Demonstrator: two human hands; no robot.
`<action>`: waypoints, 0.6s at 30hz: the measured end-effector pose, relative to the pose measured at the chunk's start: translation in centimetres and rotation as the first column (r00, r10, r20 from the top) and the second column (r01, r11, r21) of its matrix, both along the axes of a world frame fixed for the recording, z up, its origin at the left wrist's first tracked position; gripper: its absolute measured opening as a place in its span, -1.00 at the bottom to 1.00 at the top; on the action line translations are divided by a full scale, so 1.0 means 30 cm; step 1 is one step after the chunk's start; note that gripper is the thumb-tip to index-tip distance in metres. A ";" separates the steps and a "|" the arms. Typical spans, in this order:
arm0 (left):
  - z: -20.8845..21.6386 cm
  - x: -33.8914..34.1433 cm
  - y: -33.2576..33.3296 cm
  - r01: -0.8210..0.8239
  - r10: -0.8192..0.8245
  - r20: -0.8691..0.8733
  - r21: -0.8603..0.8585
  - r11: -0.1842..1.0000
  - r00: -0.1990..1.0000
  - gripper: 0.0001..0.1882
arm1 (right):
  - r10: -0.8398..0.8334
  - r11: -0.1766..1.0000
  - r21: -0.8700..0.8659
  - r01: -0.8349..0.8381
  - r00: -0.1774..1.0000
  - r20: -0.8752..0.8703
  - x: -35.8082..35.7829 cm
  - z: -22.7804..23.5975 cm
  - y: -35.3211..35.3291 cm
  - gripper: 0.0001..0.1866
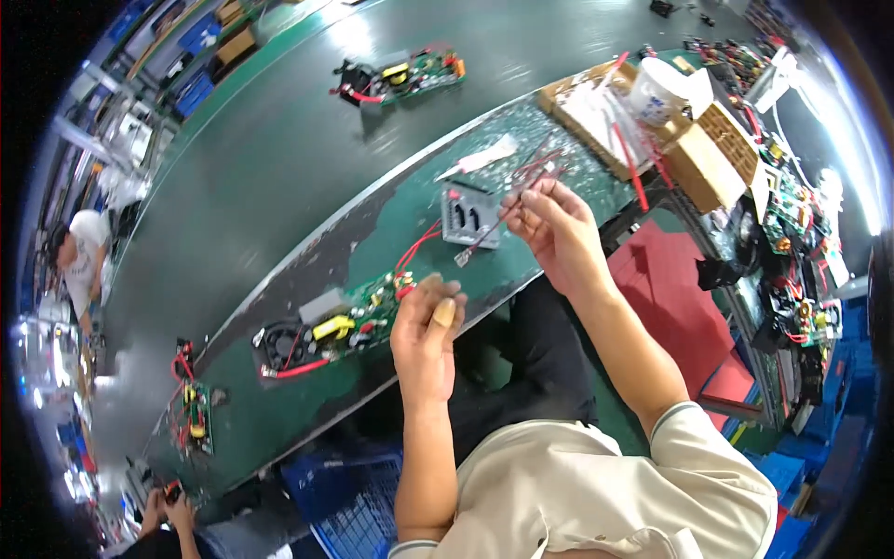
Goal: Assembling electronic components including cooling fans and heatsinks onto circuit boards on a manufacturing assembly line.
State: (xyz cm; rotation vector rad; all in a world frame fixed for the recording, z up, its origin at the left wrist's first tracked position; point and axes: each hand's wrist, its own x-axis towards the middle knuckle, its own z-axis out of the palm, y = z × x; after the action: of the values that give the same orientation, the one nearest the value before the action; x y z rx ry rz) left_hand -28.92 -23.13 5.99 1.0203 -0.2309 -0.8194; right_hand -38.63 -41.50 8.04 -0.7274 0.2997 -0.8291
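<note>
My right hand (549, 219) is closed, its thumb and fingertips pinching a thin dark red wire (488, 230). The wire slants down to a small pale connector over the edge of a grey plastic panel (468, 216) with dark slots. My left hand (430, 321) is curled, with a yellow finger cover on one digit; anything inside its fingers is hidden. Beside it on the bench lies a green circuit board (374, 306) with a black fan (282, 346), a yellow transformer (332, 327) and a thick red wire. Two red wires (416, 246) run between the panel and the board.
Past the panel lie a white tube (486, 156) and a bundle of wires (540, 166). A cardboard tray (587, 126) and white tub (658, 91) stand at the right. Another board (400, 76) sits on the grey-green surface opposite. A co-worker's hands (168, 508) show at lower left.
</note>
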 end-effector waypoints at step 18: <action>-0.029 0.092 0.160 -0.176 0.176 -0.019 0.044 0.983 0.984 -0.83 | 0.193 0.981 0.000 -0.196 0.961 -0.198 0.158 -0.113 0.269 -0.87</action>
State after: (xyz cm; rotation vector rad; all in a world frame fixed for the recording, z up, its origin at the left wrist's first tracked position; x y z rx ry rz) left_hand -26.15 -18.32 5.11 1.0548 -0.1021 -0.6773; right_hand -33.90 -33.44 4.66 -0.8452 0.3919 -0.5744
